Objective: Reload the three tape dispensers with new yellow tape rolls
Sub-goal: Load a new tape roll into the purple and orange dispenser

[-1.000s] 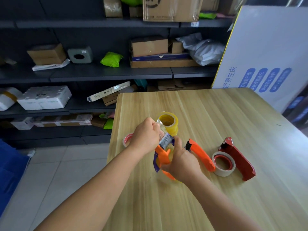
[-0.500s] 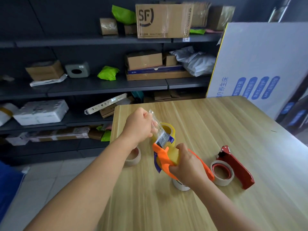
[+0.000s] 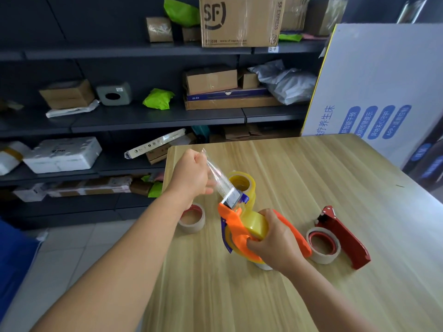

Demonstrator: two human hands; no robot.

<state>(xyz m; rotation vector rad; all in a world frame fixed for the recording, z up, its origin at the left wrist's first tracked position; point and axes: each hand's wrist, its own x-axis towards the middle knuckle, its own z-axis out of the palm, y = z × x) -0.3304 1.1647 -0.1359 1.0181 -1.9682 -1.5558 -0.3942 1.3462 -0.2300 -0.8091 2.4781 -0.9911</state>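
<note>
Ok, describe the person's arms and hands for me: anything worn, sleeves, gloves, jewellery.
Both arms are bare as far up as the head view shows, with no sleeves or cuffs visible. The left hand and the right hand are bare too: no gloves, and no rings, watch, wristband or markings show on either.

Orange dispenser (image 3: 233, 224) with yellow roll (image 3: 257, 224), red dispenser (image 3: 345, 238) (red-cored, perhaps beige roll (image 3: 323, 245)), pale wood-grain table (image 3: 311, 176).
</note>
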